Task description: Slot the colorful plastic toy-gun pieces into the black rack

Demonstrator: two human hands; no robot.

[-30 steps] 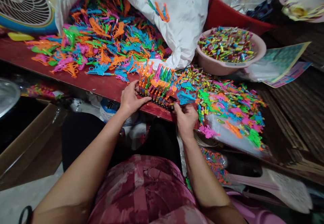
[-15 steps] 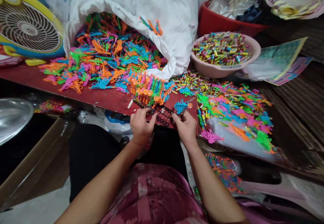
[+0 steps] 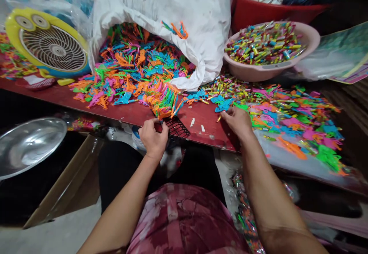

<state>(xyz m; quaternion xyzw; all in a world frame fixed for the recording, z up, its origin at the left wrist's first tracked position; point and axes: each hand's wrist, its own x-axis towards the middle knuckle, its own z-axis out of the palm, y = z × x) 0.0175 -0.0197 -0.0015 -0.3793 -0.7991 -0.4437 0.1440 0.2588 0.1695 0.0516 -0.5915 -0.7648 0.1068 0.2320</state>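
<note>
My left hand (image 3: 154, 139) is closed in a pinch at the near left edge of a black plastic rack (image 3: 179, 127), which lies at the table's front edge. Several orange, green, pink and blue plastic toy guns (image 3: 162, 100) stand in a tight row at the rack's left part. To the right, my right hand (image 3: 238, 123) has thumb and forefinger together at the lower edge of a blue plastic toy gun (image 3: 222, 104). A small yellow piece (image 3: 219, 119) shows just beyond the thumb. The fingers partly hide this contact.
Loose toy guns (image 3: 138, 62) spill from a white sack (image 3: 178, 5). A pink basin (image 3: 270, 70) holds small wrapped tubes; more toys and tubes (image 3: 293, 120) cover the right side. A yellow fan (image 3: 57, 49) stands left, above a metal bowl (image 3: 31, 148).
My right hand has moved right, away from the rack to the blue toy gun. My left hand stays at the rack's left end. The view has shifted left.
</note>
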